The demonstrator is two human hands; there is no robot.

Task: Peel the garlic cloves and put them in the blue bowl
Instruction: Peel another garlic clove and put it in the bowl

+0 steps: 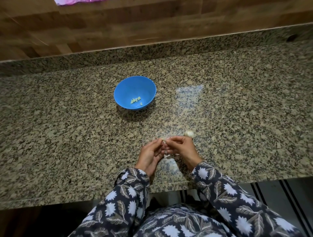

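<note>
A blue bowl [134, 88] stands on the granite counter and holds several peeled garlic cloves [135, 100]. Nearer the front edge my left hand [149, 156] and my right hand [182, 148] meet, fingertips together, pinching a small garlic clove [164, 140] between them; most of the clove is hidden by the fingers. A garlic bulb [189, 133] lies on the counter just beyond my right hand. Bits of papery skin [166, 155] lie under the hands.
The granite counter [67, 126] runs wide left and right, with a raised granite ledge and a wooden wall panel [101, 25] behind. A pink item [74, 1] shows at the top edge. The counter's front edge is below my wrists.
</note>
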